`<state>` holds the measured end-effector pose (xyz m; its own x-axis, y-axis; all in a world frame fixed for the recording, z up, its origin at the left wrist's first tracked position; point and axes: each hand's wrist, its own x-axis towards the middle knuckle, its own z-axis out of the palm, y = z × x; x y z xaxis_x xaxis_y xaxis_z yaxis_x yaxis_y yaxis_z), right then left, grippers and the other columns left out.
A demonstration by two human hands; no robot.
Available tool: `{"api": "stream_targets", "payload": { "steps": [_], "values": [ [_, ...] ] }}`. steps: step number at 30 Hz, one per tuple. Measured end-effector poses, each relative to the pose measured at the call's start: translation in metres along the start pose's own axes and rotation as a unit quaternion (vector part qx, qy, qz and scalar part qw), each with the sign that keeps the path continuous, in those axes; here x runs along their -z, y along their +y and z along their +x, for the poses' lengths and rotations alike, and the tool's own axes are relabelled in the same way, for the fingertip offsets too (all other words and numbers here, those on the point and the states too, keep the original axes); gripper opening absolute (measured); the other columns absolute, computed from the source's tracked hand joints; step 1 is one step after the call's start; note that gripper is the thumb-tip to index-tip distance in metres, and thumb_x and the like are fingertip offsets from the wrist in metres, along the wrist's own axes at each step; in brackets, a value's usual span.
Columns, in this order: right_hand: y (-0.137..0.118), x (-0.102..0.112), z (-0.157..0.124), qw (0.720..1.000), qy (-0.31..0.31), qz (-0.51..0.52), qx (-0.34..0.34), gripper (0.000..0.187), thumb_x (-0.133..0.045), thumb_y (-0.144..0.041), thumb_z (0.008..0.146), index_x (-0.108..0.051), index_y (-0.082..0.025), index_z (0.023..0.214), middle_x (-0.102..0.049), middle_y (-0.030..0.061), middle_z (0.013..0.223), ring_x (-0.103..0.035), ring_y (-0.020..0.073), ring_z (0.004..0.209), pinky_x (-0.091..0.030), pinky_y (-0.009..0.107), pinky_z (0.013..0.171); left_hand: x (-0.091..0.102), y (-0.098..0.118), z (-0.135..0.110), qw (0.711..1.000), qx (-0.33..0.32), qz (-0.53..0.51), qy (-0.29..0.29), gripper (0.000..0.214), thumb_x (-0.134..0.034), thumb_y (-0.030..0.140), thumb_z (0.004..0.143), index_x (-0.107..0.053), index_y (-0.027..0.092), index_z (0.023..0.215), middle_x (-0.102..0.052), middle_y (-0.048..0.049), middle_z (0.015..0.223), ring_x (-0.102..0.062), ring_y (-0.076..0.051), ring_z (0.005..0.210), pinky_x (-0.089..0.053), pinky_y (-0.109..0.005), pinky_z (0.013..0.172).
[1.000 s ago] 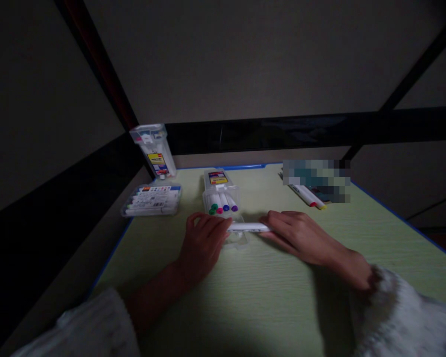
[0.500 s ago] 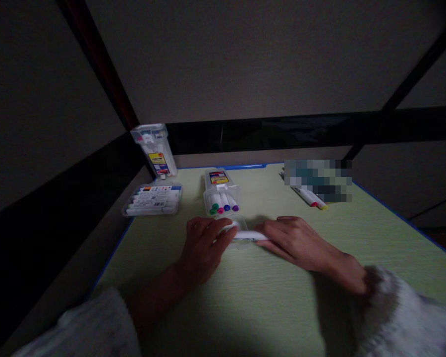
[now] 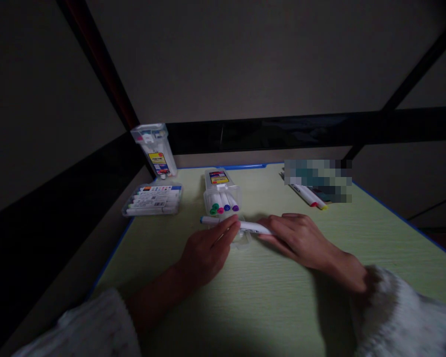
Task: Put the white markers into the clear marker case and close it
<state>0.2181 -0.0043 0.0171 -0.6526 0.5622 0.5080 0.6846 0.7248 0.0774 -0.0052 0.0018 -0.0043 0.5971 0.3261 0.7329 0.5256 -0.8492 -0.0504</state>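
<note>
A white marker (image 3: 253, 227) with a blue end at its left lies crosswise between my two hands. My left hand (image 3: 210, 250) pinches it near the middle with the fingertips. The fingers of my right hand (image 3: 295, 238) are closed around its right end, which they hide. Beneath the marker sits the clear open lid (image 3: 242, 241) of a marker case. Just beyond, the clear case (image 3: 208, 196) lies with its open end towards me. Inside it are several white markers (image 3: 226, 201) with green, pink, blue and purple ends.
At the back left stands a clear marker case (image 3: 159, 158). Another flat case of markers (image 3: 154, 201) lies at the table's left edge. Two loose markers (image 3: 308, 196) with red and yellow ends rest by a blurred-out item (image 3: 319, 181) at the right. A wall borders the table (image 3: 260, 307) behind.
The marker has risen and tilted, and its blue left end now shows past my left fingers. My left fingers have straightened along it. My right hand has barely moved.
</note>
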Motion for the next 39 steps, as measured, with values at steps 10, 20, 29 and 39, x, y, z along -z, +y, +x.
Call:
{"api": "stream_targets", "payload": {
  "steps": [10, 20, 29, 39],
  "values": [
    [-0.001, 0.002, 0.001, 1.0, 0.007, 0.003, 0.0, 0.034, -0.03, -0.036, 0.093, -0.055, -0.014, 0.084, -0.057, 0.0008, 0.061, -0.051, 0.0116, 0.05, -0.034, 0.025, 0.05, -0.001, 0.001, 0.001, 0.999, 0.023, -0.023, -0.01, 0.039, -0.041, 0.001, 0.078, -0.045, 0.008, 0.117, -0.055, -0.0156, 0.116, -0.054, -0.019, 0.106, -0.05, -0.032, 0.084],
    [-0.004, 0.001, 0.002, 1.0, 0.016, 0.011, 0.024, 0.03, -0.03, -0.033, 0.094, -0.052, -0.013, 0.099, -0.065, 0.0036, 0.073, -0.058, 0.0123, 0.056, -0.041, 0.025, 0.053, -0.003, 0.001, 0.0, 0.999, 0.031, -0.032, -0.015, 0.043, -0.042, 0.002, 0.078, -0.043, 0.008, 0.12, -0.052, -0.0158, 0.119, -0.051, -0.02, 0.108, -0.048, -0.033, 0.087],
    [-0.009, 0.001, 0.003, 0.997, 0.045, 0.001, 0.068, 0.023, -0.035, -0.025, 0.092, -0.049, -0.013, 0.106, -0.058, -0.0017, 0.061, -0.051, 0.0102, 0.05, -0.038, 0.023, 0.05, -0.002, 0.002, 0.0, 0.998, 0.033, -0.046, -0.019, 0.047, -0.041, 0.003, 0.079, -0.037, 0.01, 0.126, -0.048, -0.0166, 0.122, -0.046, -0.021, 0.113, -0.045, -0.035, 0.09],
    [-0.018, 0.004, 0.005, 0.989, 0.071, -0.008, 0.13, 0.024, -0.03, -0.014, 0.091, -0.054, -0.015, 0.095, -0.048, -0.0037, 0.053, -0.039, 0.0102, 0.045, -0.029, 0.026, 0.044, -0.004, 0.0, 0.001, 0.997, 0.016, -0.068, -0.025, 0.045, -0.041, 0.002, 0.078, -0.039, 0.009, 0.123, -0.048, -0.0172, 0.12, -0.044, -0.021, 0.116, -0.044, -0.036, 0.094]
  ]
}}
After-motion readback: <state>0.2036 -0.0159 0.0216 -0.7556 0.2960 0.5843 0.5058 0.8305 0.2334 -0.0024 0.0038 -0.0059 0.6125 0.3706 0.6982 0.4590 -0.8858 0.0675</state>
